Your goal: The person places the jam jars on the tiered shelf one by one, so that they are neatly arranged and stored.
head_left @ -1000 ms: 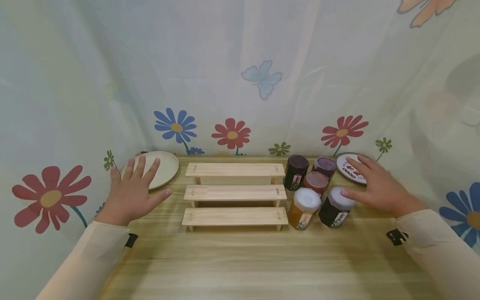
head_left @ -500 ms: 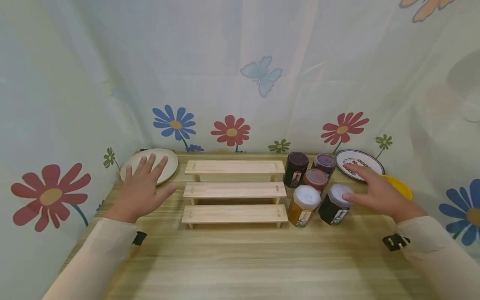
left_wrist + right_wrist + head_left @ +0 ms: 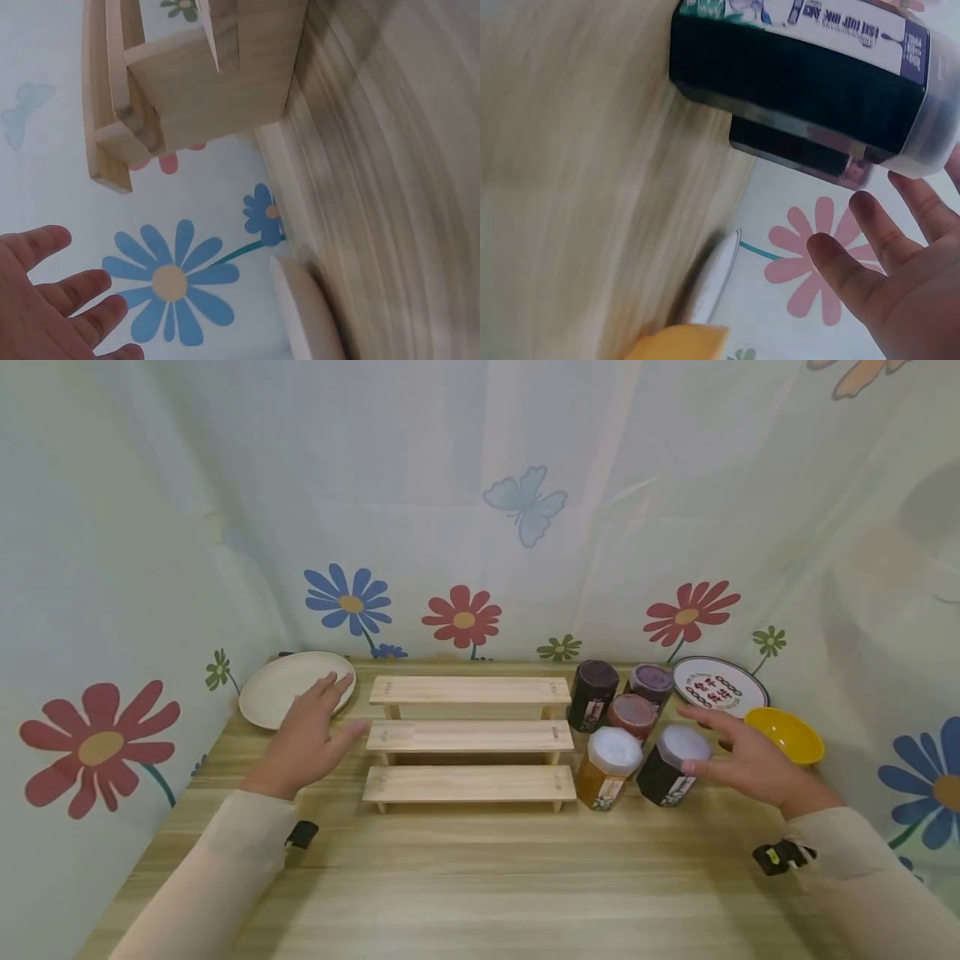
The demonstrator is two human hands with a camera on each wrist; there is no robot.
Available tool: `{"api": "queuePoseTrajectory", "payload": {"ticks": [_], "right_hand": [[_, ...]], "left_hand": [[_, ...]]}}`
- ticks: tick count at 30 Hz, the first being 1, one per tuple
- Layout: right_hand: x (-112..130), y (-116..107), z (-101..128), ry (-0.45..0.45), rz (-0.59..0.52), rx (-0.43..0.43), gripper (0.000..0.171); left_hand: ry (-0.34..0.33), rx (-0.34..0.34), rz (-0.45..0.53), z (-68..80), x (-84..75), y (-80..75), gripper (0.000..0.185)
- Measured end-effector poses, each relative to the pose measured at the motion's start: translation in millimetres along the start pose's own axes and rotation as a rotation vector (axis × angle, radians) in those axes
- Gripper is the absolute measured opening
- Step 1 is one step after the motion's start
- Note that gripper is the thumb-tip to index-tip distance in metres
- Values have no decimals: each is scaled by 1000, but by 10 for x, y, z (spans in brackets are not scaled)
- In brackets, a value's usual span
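Observation:
My left hand [image 3: 307, 745] is in the air left of a three-step wooden rack [image 3: 468, 785], in front of a cream plate [image 3: 273, 693]. Its fingers are spread and nothing is in them; the left wrist view shows the rack's end ahead of it. Beside a dark jar with a frosted white lid [image 3: 678, 768], my right hand [image 3: 757, 768] has its fingers loosely extended. The thumb is close to the lid; whether it touches I cannot tell. Left of that jar stands an amber jar [image 3: 606, 781] with a white lid. Behind are a red-lidded jar [image 3: 632, 717] and two purple-lidded jars.
A white plate with red and black print [image 3: 720, 687] lies at the back right, with a yellow bowl [image 3: 786, 737] in front of it. Flowered cloth [image 3: 420, 527] walls in the wooden tabletop [image 3: 480, 885] at the back and both sides.
Both hands have drawn inward and slightly lower, the left toward the rack. The yellow bowl and more of the printed plate have come into sight from behind the right hand.

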State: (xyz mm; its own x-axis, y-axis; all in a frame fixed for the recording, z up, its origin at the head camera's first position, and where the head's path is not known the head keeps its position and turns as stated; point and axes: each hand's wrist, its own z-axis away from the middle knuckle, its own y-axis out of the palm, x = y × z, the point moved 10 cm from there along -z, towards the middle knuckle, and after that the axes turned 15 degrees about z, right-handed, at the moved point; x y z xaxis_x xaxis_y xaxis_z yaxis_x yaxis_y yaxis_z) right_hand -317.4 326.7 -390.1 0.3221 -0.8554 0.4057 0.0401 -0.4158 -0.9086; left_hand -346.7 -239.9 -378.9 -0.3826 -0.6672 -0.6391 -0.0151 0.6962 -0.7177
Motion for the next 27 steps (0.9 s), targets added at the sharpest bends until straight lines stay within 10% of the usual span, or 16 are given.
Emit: {"api": "queuePoseTrajectory", "payload": {"ticks": [15,27], "right_hand": [[-15,122,41,-41,-175,-43,58],[-94,213,43,2,-191,-68,55]], "left_hand": [[-72,-93,439,-242,122,284,62],[-164,-123,606,-341,226,461,59]]}}
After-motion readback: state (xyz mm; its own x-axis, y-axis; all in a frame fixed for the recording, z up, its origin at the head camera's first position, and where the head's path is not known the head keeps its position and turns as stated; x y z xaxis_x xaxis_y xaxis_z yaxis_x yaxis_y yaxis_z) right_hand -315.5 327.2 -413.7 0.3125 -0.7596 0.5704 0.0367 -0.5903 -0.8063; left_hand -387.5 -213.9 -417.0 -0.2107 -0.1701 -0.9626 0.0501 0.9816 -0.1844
